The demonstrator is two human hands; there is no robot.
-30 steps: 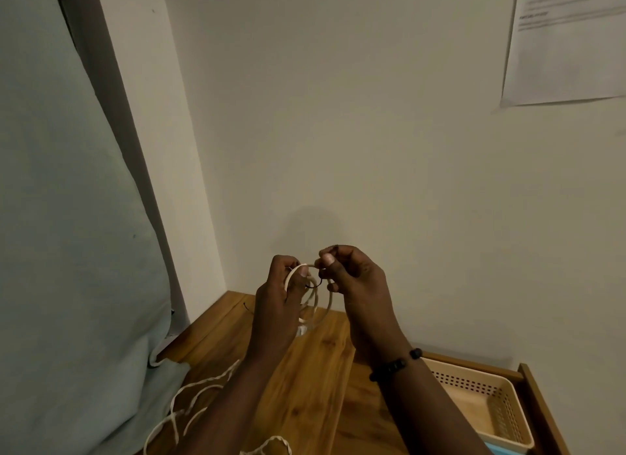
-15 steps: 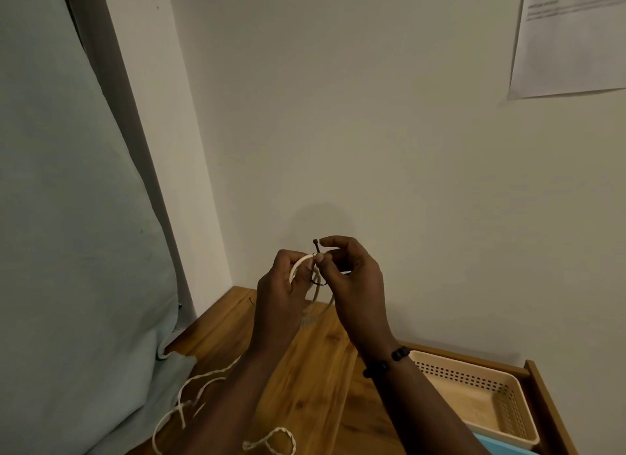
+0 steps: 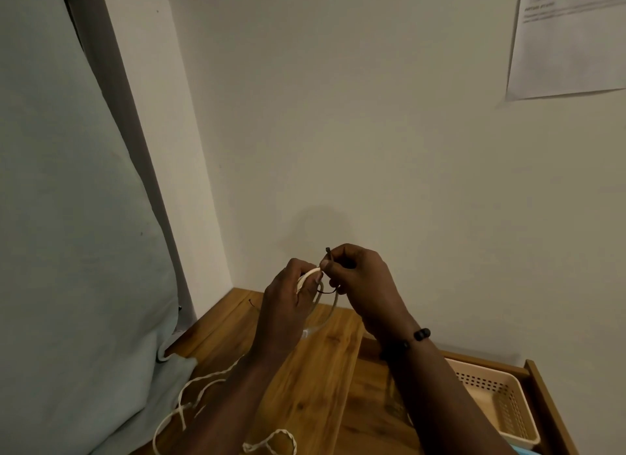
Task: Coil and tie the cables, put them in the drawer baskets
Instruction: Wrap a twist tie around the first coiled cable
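Cable: white coiled cable point(image 3: 310, 275) is looking light and floppy; left hand point(image 3: 288, 302) is gripping its loops together.
Tie: right hand point(image 3: 362, 282) is pinching the thin, springy black twist tie point(image 3: 329, 256) near its tip.

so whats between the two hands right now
In the head view, a thin dark tie spans the small gap. The right hand pinches its end; the left hand grips the coiled white cable.

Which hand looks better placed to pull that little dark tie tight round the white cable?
Probably the right hand: it already pinches the dark tie by its upper end. The left hand grips the coiled white cable, so it steadies the loops.
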